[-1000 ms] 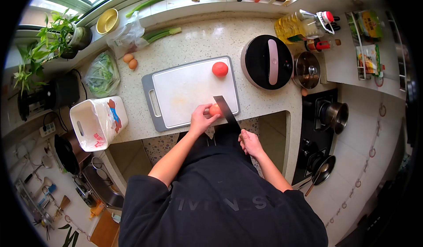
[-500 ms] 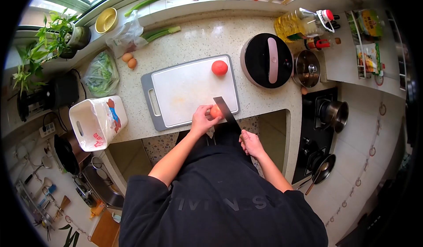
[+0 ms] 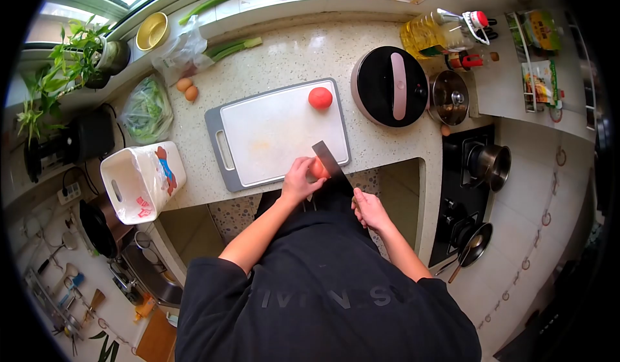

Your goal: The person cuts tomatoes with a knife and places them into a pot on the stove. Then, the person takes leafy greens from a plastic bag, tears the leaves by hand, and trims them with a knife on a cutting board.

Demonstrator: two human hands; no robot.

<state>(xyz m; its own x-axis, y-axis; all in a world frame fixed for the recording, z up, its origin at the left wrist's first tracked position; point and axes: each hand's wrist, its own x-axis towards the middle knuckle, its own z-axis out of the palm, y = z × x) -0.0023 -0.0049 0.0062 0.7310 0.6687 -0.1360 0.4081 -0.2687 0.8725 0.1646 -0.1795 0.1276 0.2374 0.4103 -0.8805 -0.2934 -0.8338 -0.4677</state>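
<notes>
Through the head view, my only one, I take the chopping board [image 3: 271, 129] as my landmark. At its near edge, toward the right corner, my left hand [image 3: 298, 182] has its fingers and thumb curled around the held tomato [image 3: 318, 168], and my right hand [image 3: 371, 208] is closed around the handle of the knife [image 3: 327, 155], just off that same edge. The broad blade slants across the right side of the fruit; I cannot tell whether it has broken the skin. I judge that tucked left fingertips, a steady grip and a light drawing stroke would suit such slippery skin better than a hard push, and that the fruit is safest seated firmly on the board, well in from the rim. The board is a flat rounded rectangle, pale in the middle with a grey border, a slot handle at its left end and a faint yellowish stain. Near its far right corner sits the second tomato [image 3: 320, 98], round, red and smooth. Right of the board, on the speckled, stone-like worktop [image 3: 284, 58], stands a round cooker [image 3: 378, 91] with a glossy black lid; beyond the board's far left corner lie smooth brown eggs [image 3: 191, 93], near crinkled clear plastic around leafy greens [image 3: 147, 110].
</notes>
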